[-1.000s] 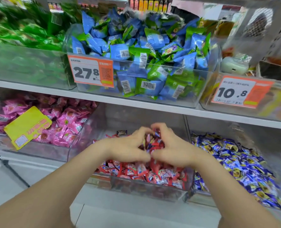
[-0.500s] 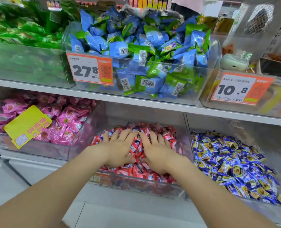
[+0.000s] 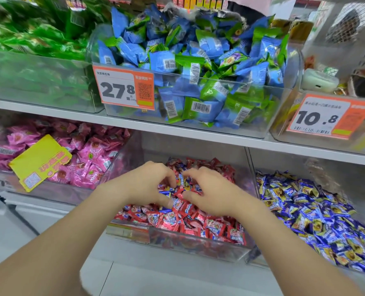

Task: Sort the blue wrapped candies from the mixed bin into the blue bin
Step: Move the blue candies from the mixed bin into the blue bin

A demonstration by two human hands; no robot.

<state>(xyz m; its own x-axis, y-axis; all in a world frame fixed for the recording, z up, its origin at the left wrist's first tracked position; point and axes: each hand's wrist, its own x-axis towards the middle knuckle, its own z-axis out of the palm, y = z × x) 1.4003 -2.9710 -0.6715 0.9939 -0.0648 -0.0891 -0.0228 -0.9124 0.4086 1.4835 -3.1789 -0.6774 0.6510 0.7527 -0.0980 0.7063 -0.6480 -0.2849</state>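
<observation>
My two bare forearms reach forward from the bottom of the view. My left hand point(image 3: 144, 184) and right hand point(image 3: 211, 192) sit side by side in the mixed bin point(image 3: 198, 245), a clear tub on the lower shelf, straight ahead at twelve o'clock. Both hands are curled like claws, fingertips dug into the pile and thumbs drawn in, raking wrappers toward the gap between them. I cannot tell whether either hand has actually pinched a candy.

The pile is mostly red wrapped candies point(image 3: 173, 223). A few blue wrapped candies point(image 3: 166, 190) show between my hands, just beside my left fingertips.

I judge I am at the hunting step: stirring the red ones aside to uncover blue ones. The next move calls for pinching one blue piece clear of the red ones around it, then carrying it right.

The blue bin point(image 3: 314, 214) stands touching the mixed bin at three o'clock, heaped with blue and yellow wrappers. The clear wall between the two bins is what my hand must lift over.

At nine o'clock lies a bin of pink candies point(image 3: 87, 159) with a yellow tag point(image 3: 38, 161). On the shelf above, at twelve o'clock, a tub of blue and green packets point(image 3: 198, 67) carries a price card point(image 3: 124, 87) reading 27.8.
</observation>
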